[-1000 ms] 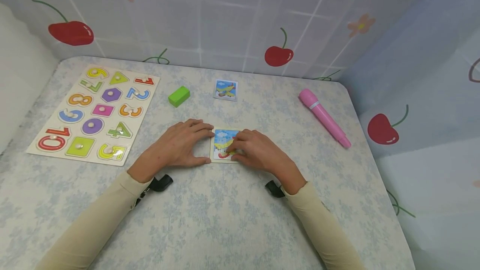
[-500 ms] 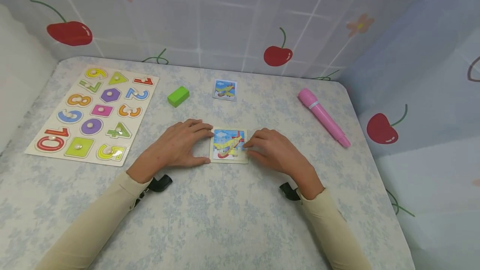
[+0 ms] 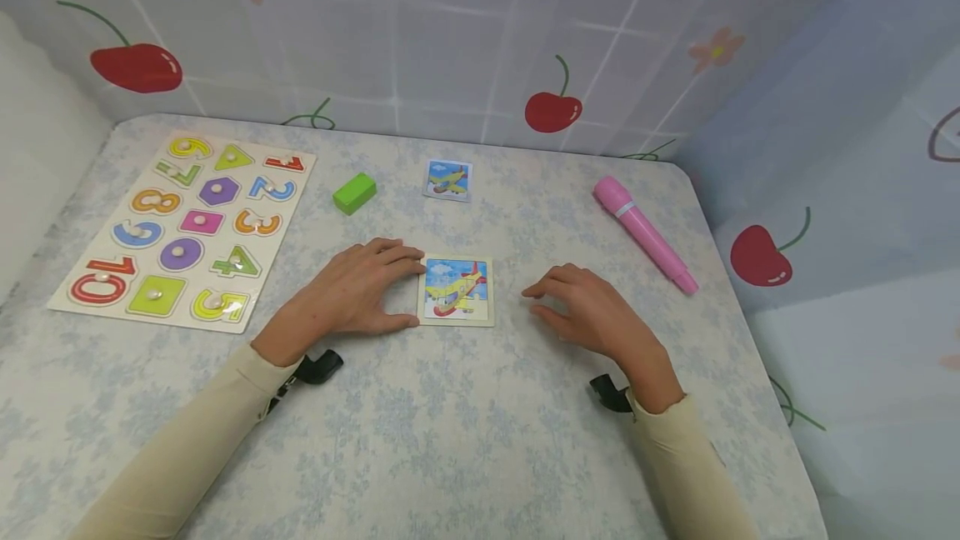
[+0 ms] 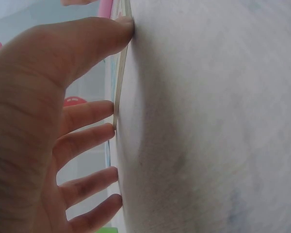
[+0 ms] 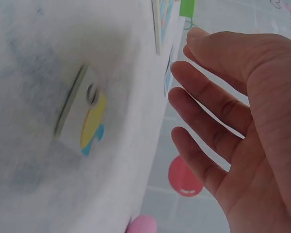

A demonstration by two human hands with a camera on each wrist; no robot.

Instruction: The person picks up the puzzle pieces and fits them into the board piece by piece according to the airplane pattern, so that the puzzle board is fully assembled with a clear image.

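A square airplane jigsaw puzzle [image 3: 456, 290] in a pale tray lies flat on the table, its lower right part showing white. My left hand [image 3: 352, 288] touches its left edge, thumb at the near corner and a finger at the far corner. In the left wrist view the fingertips [image 4: 106, 109] rest along the thin tray edge [image 4: 120, 77]. My right hand [image 3: 592, 311] hovers to the right of the puzzle, fingers loosely bent around nothing. Below it, in the right wrist view, lies a small flat white puzzle piece [image 5: 82, 116] with yellow and blue marks; the hand hides it in the head view.
Behind the puzzle lies a small airplane picture card [image 3: 447, 180]. A green block [image 3: 354, 192] is left of that card. A peg board of numbers and shapes [image 3: 187, 232] covers the left side. On the right lies a pink microphone-shaped toy [image 3: 647, 234].
My right hand has moved off the puzzle to the right, uncovering the airplane picture. My left hand has stayed at the left edge.
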